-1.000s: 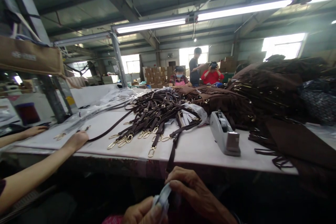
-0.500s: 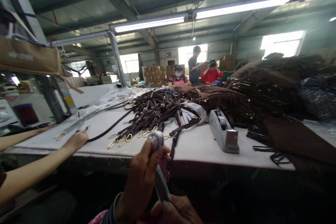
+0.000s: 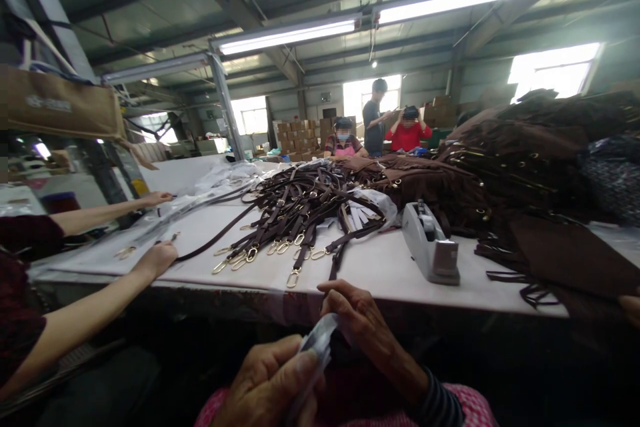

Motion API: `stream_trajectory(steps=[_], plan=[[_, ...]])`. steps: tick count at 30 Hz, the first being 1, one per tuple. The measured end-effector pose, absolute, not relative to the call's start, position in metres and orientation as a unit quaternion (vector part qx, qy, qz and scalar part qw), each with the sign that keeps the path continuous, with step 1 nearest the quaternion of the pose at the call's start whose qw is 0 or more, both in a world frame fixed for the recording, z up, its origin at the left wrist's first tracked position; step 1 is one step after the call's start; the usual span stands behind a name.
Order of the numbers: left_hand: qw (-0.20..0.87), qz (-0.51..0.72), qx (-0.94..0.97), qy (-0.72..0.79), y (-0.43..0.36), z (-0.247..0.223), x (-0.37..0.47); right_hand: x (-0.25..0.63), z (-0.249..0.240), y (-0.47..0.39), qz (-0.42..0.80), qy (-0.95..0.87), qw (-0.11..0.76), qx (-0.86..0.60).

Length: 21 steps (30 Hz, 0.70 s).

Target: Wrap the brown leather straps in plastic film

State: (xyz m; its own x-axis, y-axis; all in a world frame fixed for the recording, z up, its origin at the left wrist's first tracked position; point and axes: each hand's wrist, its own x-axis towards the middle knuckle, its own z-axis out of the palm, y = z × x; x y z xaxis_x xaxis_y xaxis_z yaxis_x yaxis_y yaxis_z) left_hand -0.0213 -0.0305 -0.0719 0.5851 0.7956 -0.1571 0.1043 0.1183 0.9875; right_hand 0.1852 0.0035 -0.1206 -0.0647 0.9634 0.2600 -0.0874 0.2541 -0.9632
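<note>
My left hand (image 3: 273, 373) is closed around a narrow bundle in translucent plastic (image 3: 320, 340), low in front of the table. The bundle's contents do not show clearly. My right hand (image 3: 363, 317) is at the bundle's far end, below the table's front edge, with fingers curled. A dark brown strap (image 3: 336, 268) hangs over the edge and passes behind these fingers. Whether they grip the strap, the plastic or both is hidden. Beyond the hands lies a heap of dark brown straps (image 3: 300, 203) with gold-coloured clips (image 3: 293, 278) spread toward the front.
A grey tape dispenser (image 3: 433, 247) stands right of the straps on the white table (image 3: 370, 283). Brown fabric pieces (image 3: 555, 247) are piled at right. A co-worker's hand (image 3: 157, 259) holds a strap at left. Several people are at the back.
My left hand has moved down with the bundle. My right hand has come up from below to the bundle's far end near the hanging strap. The co-worker's other hand now shows farther back.
</note>
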Motion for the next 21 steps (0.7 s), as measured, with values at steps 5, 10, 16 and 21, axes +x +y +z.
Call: stream_trajectory(steps=[5, 10, 16, 21], plan=[[0.748, 0.404, 0.446, 0.28, -0.026, -0.009, 0.011, 0.138, -0.125, -0.02, 0.379, -0.528, 0.67, -0.359], [0.77, 0.436, 0.397, 0.245, -0.008, 0.029, 0.031, 0.123, -0.135, -0.008, 0.319, -0.494, 0.699, -0.407], [0.738, 0.498, 0.405, 0.21, 0.023, 0.047, 0.034, 0.147, -0.125, -0.006, 0.483, -0.511, 0.618, -0.352], [0.691, 0.533, 0.454, 0.18, 0.039, 0.028, 0.043, 0.15, -0.129, -0.018, 0.608, -0.445, 0.586, -0.298]])
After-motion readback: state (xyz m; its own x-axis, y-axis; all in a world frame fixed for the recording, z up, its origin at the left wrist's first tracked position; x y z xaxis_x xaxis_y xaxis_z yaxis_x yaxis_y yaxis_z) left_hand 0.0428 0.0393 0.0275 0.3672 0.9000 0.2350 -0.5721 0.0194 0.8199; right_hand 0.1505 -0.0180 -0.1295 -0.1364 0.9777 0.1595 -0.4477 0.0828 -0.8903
